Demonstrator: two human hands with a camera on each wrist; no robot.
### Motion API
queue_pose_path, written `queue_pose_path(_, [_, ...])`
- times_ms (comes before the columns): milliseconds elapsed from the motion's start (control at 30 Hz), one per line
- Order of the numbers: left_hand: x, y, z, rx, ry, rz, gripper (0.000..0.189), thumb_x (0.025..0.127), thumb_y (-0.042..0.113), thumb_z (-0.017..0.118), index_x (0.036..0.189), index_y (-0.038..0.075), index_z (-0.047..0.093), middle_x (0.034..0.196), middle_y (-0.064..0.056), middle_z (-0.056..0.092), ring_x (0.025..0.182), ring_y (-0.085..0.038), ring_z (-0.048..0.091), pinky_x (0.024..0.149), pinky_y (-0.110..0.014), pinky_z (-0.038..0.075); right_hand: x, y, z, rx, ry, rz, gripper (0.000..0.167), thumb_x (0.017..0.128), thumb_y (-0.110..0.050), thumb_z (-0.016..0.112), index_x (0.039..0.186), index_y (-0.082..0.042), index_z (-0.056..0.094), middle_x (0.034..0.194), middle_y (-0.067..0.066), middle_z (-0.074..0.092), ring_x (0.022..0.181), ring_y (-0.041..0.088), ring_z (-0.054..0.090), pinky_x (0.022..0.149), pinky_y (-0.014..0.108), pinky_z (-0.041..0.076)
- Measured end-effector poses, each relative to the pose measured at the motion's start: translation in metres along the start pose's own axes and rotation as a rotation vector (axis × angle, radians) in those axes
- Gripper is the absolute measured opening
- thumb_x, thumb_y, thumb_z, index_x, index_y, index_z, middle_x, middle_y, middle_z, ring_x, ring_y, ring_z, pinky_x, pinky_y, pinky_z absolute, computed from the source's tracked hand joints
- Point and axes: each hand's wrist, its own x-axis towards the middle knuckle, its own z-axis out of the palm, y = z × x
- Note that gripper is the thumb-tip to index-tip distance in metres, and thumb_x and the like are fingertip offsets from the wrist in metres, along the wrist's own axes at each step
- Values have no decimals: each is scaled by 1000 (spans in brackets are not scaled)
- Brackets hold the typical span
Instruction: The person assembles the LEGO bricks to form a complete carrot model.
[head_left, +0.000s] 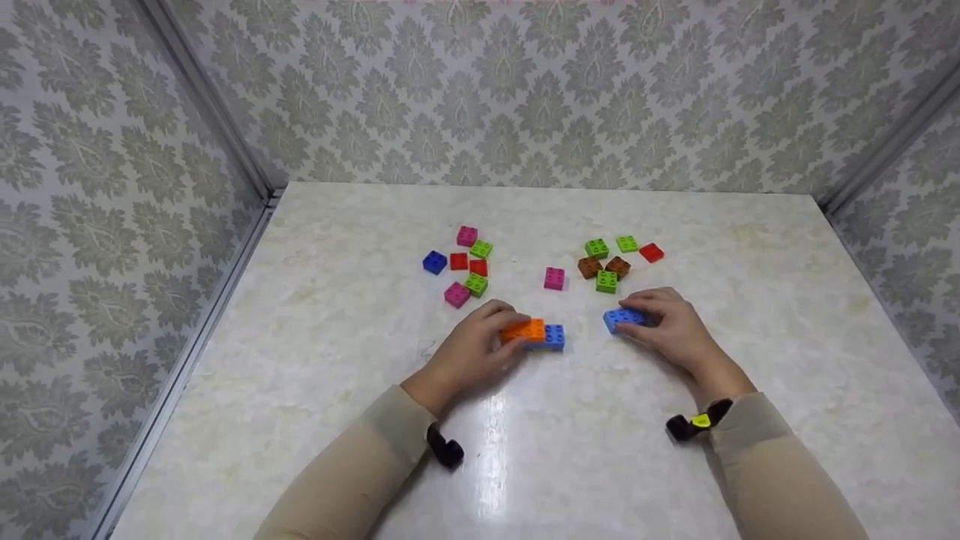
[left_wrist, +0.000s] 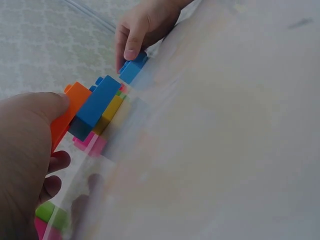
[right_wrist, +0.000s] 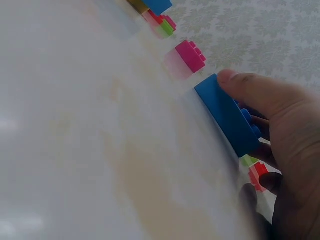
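Note:
My left hand point(head_left: 469, 349) grips an orange brick point(head_left: 534, 328) between thumb and fingers. That brick sits on top of a light blue brick point(head_left: 555, 336), which sticks out to the right. Under the blue one, the left wrist view shows a yellow brick point(left_wrist: 108, 116) at the table surface. To the right, my right hand point(head_left: 676, 334) holds a separate light blue brick point(right_wrist: 225, 117) by its sides, thumb on the near side. Its studs face up, and a gap of table lies between it and the stack. The fingers hide part of the orange brick.
Beyond the hands, a pink brick point(head_left: 554, 278) stands alone in the middle. Pink, green and red bricks and a dark blue brick point(head_left: 434, 262) lie at back left. At back right are several green bricks, brown bricks point(head_left: 589, 267) and a red piece point(head_left: 652, 252). Patterned walls enclose the table point(head_left: 315, 450).

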Motion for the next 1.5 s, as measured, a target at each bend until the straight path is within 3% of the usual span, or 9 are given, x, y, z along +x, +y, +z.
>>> queue_pose_path(200, [-1,-1,-1,-6,-1,7,41,111,47,72,149,32,73,140,10,66,131,-14,64,125,-39,53,0,0,-2,4,-39,22,49,102,-33,86,146,-12,77,155,15,66,150,38,53,128,62,43])
queue_pose_path(333, [0,-3,-1,-6,-4,11,40,111,46,72,149,32,73,141,9,66,131,-14,64,125,-39,53,-1,-3,-2,22,-18,29,48,102,-35,87,143,-12,78,153,15,67,149,37,55,128,60,44])
queue_pose_path(433, [0,-3,0,-9,-2,13,40,112,44,73,149,30,73,141,8,66,131,-15,64,124,-39,53,-1,-7,-1,46,27,20,45,101,-34,88,139,-12,80,149,12,70,144,30,59,123,43,48])
queue_pose_path(533, [0,-4,0,-11,-1,25,39,112,40,73,149,28,73,141,6,67,130,-15,64,124,-39,54,-2,-11,2,102,71,-5,40,100,-29,90,134,-11,82,143,11,73,134,20,61,110,21,47])
queue_pose_path(633, [0,-4,0,-12,-1,32,39,112,38,73,148,25,73,142,4,67,130,-16,64,123,-39,54,-2,-15,7,155,88,-27,36,99,-25,91,131,-10,83,139,10,75,123,11,61,98,12,45])
queue_pose_path(767, [1,-3,-1,-17,-3,17,39,112,39,74,148,26,74,142,5,67,131,-16,64,124,-39,53,-1,-22,12,180,68,-49,34,100,-27,90,130,-13,83,137,7,76,119,8,63,97,14,47])
queue_pose_path(967, [1,-4,0,-31,-10,-10,39,111,43,74,148,30,74,142,7,66,130,-14,64,125,-39,53,-1,-30,18,199,32,-67,33,101,-27,89,131,-14,83,138,6,76,123,12,64,98,16,50])
queue_pose_path(1500, [2,-4,0,-42,-3,-4,40,112,39,74,149,27,75,141,5,67,131,-16,63,123,-39,54,-3,-51,34,183,-5,-104,34,100,-20,89,132,-16,82,138,5,76,122,19,66,98,16,52])
